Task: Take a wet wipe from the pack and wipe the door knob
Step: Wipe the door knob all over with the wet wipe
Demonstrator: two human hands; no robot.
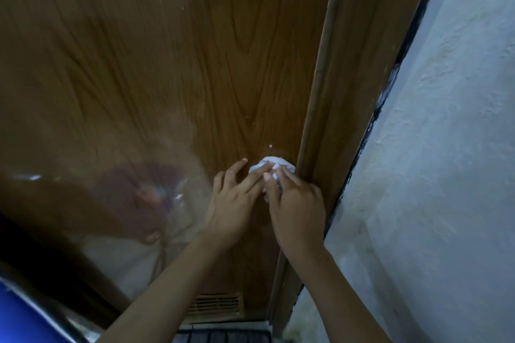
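A crumpled white wet wipe [269, 164] covers the door knob at the right edge of a glossy brown wooden door [167, 78]; the knob itself is hidden under the wipe. My left hand [237, 198] rests on the door with its index finger lying across the wipe and the other fingers spread. My right hand [295, 203] presses the wipe from the right, fingers closed over it. No pack of wipes is in view.
The brown door frame [334, 92] runs just right of the knob, then a rough pale wall [446, 175]. A vent grille [214, 305] sits low in the door above a dark mat [223, 335]. A blue object [22, 315] fills the bottom-left corner.
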